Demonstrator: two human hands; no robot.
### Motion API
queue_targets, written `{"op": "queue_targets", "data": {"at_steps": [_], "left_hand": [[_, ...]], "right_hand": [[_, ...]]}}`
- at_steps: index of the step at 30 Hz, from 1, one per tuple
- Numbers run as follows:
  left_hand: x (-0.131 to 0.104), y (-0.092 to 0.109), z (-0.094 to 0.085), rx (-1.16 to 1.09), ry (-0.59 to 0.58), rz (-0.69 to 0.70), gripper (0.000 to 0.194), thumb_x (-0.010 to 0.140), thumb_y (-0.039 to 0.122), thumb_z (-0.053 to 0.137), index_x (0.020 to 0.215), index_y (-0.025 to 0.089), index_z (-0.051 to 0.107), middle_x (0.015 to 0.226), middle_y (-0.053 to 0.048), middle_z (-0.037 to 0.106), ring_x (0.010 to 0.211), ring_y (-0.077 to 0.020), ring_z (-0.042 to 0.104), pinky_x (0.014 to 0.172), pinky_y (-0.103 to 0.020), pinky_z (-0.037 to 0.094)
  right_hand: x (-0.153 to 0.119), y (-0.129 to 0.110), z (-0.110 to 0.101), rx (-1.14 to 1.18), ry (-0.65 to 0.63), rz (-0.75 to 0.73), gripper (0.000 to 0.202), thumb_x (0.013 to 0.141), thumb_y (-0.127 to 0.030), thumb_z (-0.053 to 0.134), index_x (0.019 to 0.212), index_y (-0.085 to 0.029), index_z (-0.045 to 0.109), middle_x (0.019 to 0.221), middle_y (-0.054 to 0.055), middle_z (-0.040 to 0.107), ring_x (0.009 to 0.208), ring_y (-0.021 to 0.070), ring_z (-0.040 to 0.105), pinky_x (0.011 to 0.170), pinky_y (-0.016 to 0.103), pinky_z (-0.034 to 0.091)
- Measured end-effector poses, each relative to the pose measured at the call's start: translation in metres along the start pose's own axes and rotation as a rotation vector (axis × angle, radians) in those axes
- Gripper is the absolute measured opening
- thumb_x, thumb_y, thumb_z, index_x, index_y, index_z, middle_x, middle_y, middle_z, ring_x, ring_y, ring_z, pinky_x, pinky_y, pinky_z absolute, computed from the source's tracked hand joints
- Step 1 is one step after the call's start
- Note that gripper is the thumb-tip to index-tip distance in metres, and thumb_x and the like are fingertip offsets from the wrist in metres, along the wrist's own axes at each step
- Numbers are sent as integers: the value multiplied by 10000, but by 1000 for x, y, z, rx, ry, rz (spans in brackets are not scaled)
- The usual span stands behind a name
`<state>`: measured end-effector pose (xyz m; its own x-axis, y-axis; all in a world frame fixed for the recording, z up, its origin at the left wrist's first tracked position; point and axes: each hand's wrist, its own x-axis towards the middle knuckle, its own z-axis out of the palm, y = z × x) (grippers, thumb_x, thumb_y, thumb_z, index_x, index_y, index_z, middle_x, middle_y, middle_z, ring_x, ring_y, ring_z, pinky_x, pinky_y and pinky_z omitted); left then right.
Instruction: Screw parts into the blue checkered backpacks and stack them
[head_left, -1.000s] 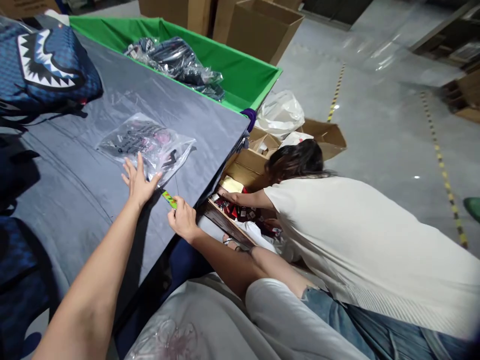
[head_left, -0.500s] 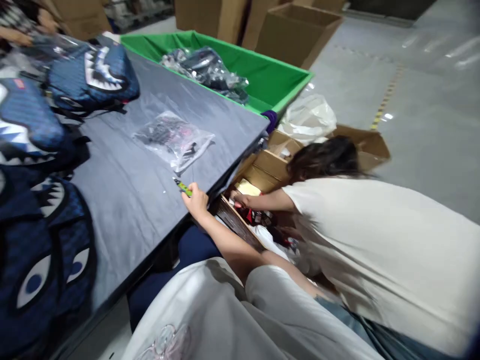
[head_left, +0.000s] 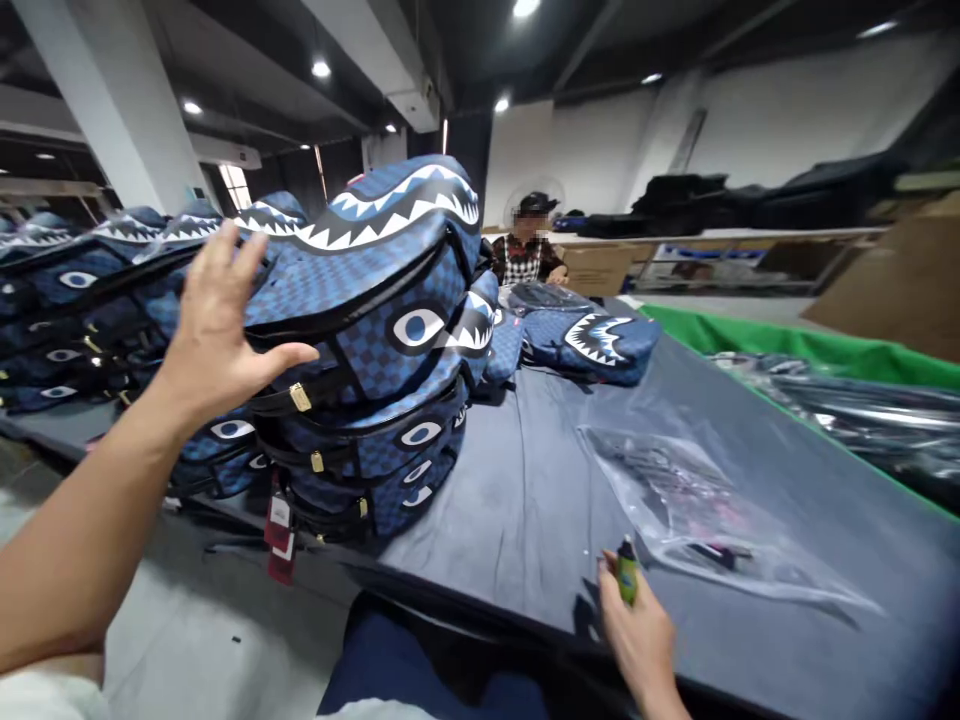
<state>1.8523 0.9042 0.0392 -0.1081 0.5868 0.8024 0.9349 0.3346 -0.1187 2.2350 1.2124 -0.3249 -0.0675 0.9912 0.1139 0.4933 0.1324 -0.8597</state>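
My left hand (head_left: 221,320) is raised with fingers spread and thumb out, in front of a stack of blue checkered backpacks. The top backpack (head_left: 352,290) has printed shark teeth and an eye; whether my fingers touch it, I cannot tell. Low over the table's near edge, my right hand (head_left: 636,625) is closed around a small green cutter (head_left: 626,572), its dark tip pointing up. Just beyond that hand lies a clear plastic bag (head_left: 675,490) with dark contents. Red tags (head_left: 280,540) hang from the stack's front.
The table (head_left: 510,500) has a grey cover. More backpacks (head_left: 75,290) are piled at left, and another backpack (head_left: 592,345) lies farther back. A green-edged bin (head_left: 750,325) with plastic-wrapped items adjoins the right side. A person (head_left: 529,250) in a cap is across the table.
My view has swung left and up from the floor and the co-worker at the boxes. My left hand has come into view by the stack. The cutter stays in my right hand.
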Motion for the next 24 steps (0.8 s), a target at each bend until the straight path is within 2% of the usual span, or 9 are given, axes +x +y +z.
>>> {"op": "queue_targets", "data": {"at_steps": [2, 4, 6, 9, 12, 16, 19, 22, 24], "left_hand": [[0, 3, 13, -27, -28, 7, 1166, 706, 891, 537, 1569, 164, 244, 1651, -160, 175, 1528, -354, 165, 1236, -577, 161], [2, 10, 28, -75, -28, 7, 1142, 705, 886, 545, 1545, 148, 312, 1632, -169, 240, 1509, -363, 225, 1225, -576, 197], [4, 17, 37, -136, -36, 8, 1102, 689, 832, 641, 1511, 144, 385, 1587, -149, 356, 1464, -362, 331, 1205, -563, 258], [8, 26, 42, -184, -47, -66, 902, 690, 651, 787, 1422, 193, 530, 1419, -73, 585, 1306, -328, 542, 1120, -507, 409], [9, 30, 45, -176, -11, -86, 705, 734, 578, 774, 1330, 230, 627, 1308, -10, 671, 1211, -287, 626, 1051, -440, 481], [5, 26, 53, -183, 42, -66, 475, 858, 488, 633, 1269, 254, 675, 1259, 39, 701, 1172, -244, 660, 986, -389, 519], [4, 17, 58, -141, 93, -51, 445, 829, 387, 610, 1246, 258, 695, 1192, 30, 734, 1117, -257, 689, 921, -378, 538], [15, 9, 55, -105, 139, -47, 455, 799, 332, 574, 1222, 237, 711, 1116, 16, 760, 1043, -242, 715, 867, -340, 543], [28, 6, 43, -87, 169, -74, 445, 824, 377, 556, 1195, 197, 725, 1030, 11, 772, 1000, -228, 722, 863, -330, 534]], "right_hand": [[-7, -19, 9, 112, -31, -70, 617, 665, -603, 521, 1040, -156, 721, 971, 146, 756, 978, 342, 701, 880, 444, 520], [-16, -42, 17, 206, -73, -105, 582, 657, -572, 551, 1020, -150, 719, 984, 148, 760, 985, 333, 705, 932, 463, 513], [-25, -66, 25, 295, -139, -115, 550, 658, -539, 583, 1017, -145, 715, 979, 156, 761, 978, 331, 711, 951, 491, 513], [-38, -107, 36, 388, -227, -150, 543, 692, -520, 610, 1069, -142, 706, 995, 155, 756, 952, 307, 722, 929, 486, 539], [-48, -163, 46, 523, -311, -257, 488, 763, -509, 635, 1098, -161, 700, 981, 129, 756, 888, 265, 727, 867, 459, 572], [-52, -252, 57, 782, -408, -384, 415, 793, -469, 676, 1114, -206, 688, 1057, 93, 746, 906, 218, 710, 798, 388, 590], [-46, -301, 58, 926, -461, -295, 429, 755, -423, 692, 1109, -182, 662, 1030, 80, 737, 835, 172, 695, 649, 275, 567], [-38, -326, 54, 978, -501, -180, 402, 739, -385, 688, 1065, -154, 644, 921, 65, 730, 704, 136, 663, 436, 171, 398], [-32, -342, 55, 1031, -548, -130, 356, 763, -352, 673, 1060, -161, 626, 931, 58, 729, 720, 137, 672, 430, 164, 386]]}}
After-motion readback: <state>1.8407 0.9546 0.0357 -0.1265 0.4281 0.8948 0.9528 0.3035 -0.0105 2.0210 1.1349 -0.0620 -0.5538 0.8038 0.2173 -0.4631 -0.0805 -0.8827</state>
